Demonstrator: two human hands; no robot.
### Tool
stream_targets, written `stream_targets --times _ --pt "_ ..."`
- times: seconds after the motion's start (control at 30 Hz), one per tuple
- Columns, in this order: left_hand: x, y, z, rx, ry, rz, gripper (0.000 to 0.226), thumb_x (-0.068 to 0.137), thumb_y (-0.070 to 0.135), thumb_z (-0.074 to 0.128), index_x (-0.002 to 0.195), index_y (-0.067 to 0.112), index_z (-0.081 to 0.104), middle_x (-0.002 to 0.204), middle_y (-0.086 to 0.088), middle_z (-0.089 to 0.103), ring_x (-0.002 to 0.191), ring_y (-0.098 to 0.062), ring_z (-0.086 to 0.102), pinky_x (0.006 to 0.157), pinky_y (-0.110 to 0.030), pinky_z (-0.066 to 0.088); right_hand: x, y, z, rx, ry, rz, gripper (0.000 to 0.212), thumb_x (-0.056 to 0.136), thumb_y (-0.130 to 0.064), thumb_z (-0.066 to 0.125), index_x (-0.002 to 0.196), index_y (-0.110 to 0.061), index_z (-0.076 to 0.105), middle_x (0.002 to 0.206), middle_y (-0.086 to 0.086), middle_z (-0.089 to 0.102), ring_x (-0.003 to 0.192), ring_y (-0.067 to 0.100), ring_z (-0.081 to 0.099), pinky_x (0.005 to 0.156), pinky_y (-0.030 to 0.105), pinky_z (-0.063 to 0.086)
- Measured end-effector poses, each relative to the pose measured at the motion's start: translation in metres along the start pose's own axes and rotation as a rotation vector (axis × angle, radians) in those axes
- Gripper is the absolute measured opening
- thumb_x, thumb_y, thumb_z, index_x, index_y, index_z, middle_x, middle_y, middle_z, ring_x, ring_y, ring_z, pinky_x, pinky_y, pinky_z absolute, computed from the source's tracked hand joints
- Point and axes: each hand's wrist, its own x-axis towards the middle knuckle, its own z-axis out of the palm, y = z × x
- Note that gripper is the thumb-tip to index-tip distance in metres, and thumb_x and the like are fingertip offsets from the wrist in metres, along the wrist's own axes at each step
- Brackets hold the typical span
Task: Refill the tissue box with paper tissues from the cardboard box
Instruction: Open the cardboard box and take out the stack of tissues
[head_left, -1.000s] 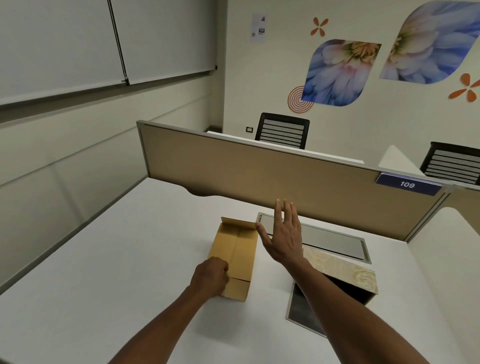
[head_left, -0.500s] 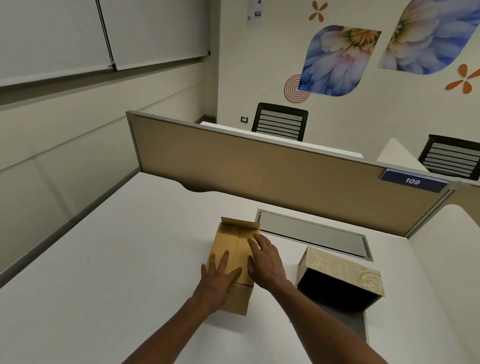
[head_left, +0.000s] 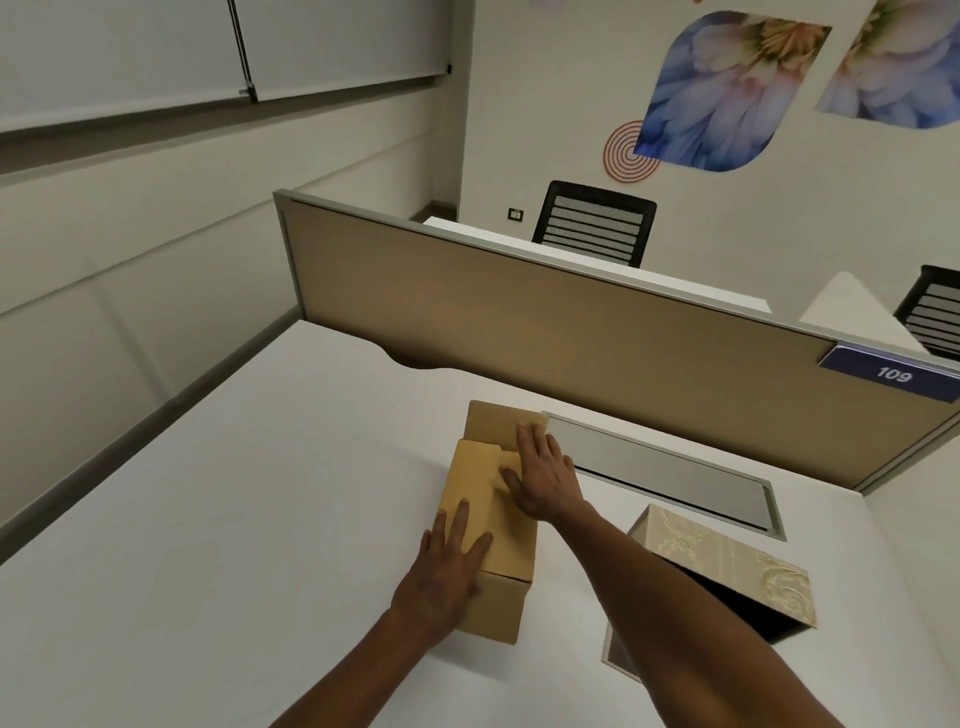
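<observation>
A brown cardboard box (head_left: 511, 551) lies lengthwise on the white desk (head_left: 249, 519), its far end flap standing up. My left hand (head_left: 447, 571) lies flat on the near left part of the box's top, fingers spread. My right hand (head_left: 543, 478) lies flat on the far right top flap, thumb at the flap's edge. To the right stands the beige patterned tissue box (head_left: 727, 566), tilted, its dark inside facing me, partly hidden by my right forearm. A flat base plate (head_left: 615, 660) lies under it. No tissues show.
A tan partition (head_left: 519, 332) with a "109" label (head_left: 891, 374) closes the desk's far side. A grey cable hatch (head_left: 660, 467) is set in the desk behind the boxes. Black chairs (head_left: 595, 223) stand beyond. A wall runs along the left.
My right hand came down from the air onto the cardboard box's top. My left hand opened from a fist at the box's near end and now lies flat on it.
</observation>
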Motion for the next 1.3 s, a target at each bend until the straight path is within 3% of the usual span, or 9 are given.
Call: stream_targets --times 0.17,0.3,0.43,0.57,0.7,0.83,0.97,1.13,1.3 --pt "-0.011 -0.005 -0.021 -0.175 0.079 0.004 0.071 0.094 0.058 0.049 0.155 0.044 0.015 0.167 0.004 -0.019 0.157 -0.028 0.005 0.113 -0.042 0.042 0.018 -0.007 0.001 0.078 -0.064 0.06 0.078 0.105 -0.057 0.03 0.164 -0.019 -0.007 0.172 0.014 -0.001 0.157 0.039 0.008 0.124 0.059 0.02" --pt "-0.018 -0.01 -0.03 -0.34 0.14 0.009 0.072 0.089 0.073 0.043 0.151 0.048 0.015 0.168 0.01 -0.011 0.153 -0.018 0.018 0.111 -0.036 0.045 0.029 -0.01 0.006 0.139 -0.091 0.103 0.072 0.107 -0.055 0.024 0.164 -0.019 -0.002 0.171 0.016 0.011 0.154 0.044 0.018 0.121 0.06 0.026" --pt "-0.018 -0.01 -0.032 -0.511 0.314 -0.017 0.048 0.1 0.056 0.034 0.145 0.043 0.024 0.165 0.01 0.018 0.143 -0.011 0.04 0.105 -0.017 0.041 0.036 -0.007 0.008 0.154 -0.124 0.146 0.079 0.104 -0.06 0.031 0.164 -0.015 0.005 0.169 0.017 0.019 0.153 0.044 0.02 0.12 0.059 0.029" --pt "-0.015 -0.01 -0.037 -0.661 0.464 -0.155 0.037 0.104 0.03 0.042 0.141 0.031 0.034 0.145 0.006 0.051 0.125 -0.012 0.059 0.089 0.006 0.033 0.036 -0.009 0.011 0.112 -0.187 0.154 0.109 0.087 -0.066 0.064 0.163 -0.017 0.004 0.169 0.015 0.013 0.154 0.042 0.013 0.12 0.058 0.029" --pt "-0.014 -0.019 -0.037 -0.672 0.577 -0.331 0.041 0.101 0.015 0.05 0.141 0.019 0.04 0.147 -0.005 0.051 0.125 -0.025 0.06 0.091 -0.015 0.048 0.037 -0.009 0.015 0.167 -0.193 0.164 0.113 0.083 -0.05 0.076 0.163 -0.018 0.003 0.168 0.015 0.01 0.155 0.041 0.004 0.121 0.056 0.03" --pt "-0.01 -0.027 -0.034 -0.313 0.443 -0.485 0.056 0.097 0.018 0.057 0.15 0.011 0.04 0.167 -0.013 0.018 0.155 -0.034 0.015 0.117 -0.043 0.039 0.043 -0.008 0.009 0.305 -0.191 0.172 0.105 0.086 -0.039 0.075 0.163 -0.017 0.007 0.166 0.019 0.016 0.154 0.042 0.011 0.122 0.053 0.029" --pt "0.004 -0.03 -0.029 -0.068 0.279 -0.37 0.062 0.095 0.02 0.052 0.154 0.013 0.035 0.168 -0.011 0.017 0.156 -0.034 -0.005 0.128 -0.049 0.003 0.04 0.005 0.003 0.617 -0.094 0.139 0.09 0.087 -0.02 0.073 0.16 -0.015 0.022 0.149 0.015 0.045 0.127 0.03 0.048 0.104 0.044 0.045" --pt "0.019 -0.024 -0.021 -0.294 0.196 -0.434 0.056 0.107 0.038 0.028 0.16 0.022 0.018 0.169 -0.006 0.012 0.157 -0.028 0.005 0.126 -0.042 0.006 0.023 0.025 0.008 1.156 -0.012 0.189 0.054 0.09 0.002 0.055 0.139 -0.019 0.047 0.12 0.012 0.052 0.097 0.023 0.058 0.067 0.029 0.059" --pt "0.013 -0.028 -0.006 -0.487 0.247 -0.433 0.051 0.108 0.032 0.03 0.158 0.023 0.026 0.167 -0.005 0.023 0.154 -0.025 0.021 0.122 -0.039 0.027 0.01 0.043 0.014 1.447 0.101 0.317 0.053 0.095 0.001 0.047 0.144 -0.018 0.049 0.138 0.013 0.052 0.128 0.039 0.049 0.1 0.054 0.049"
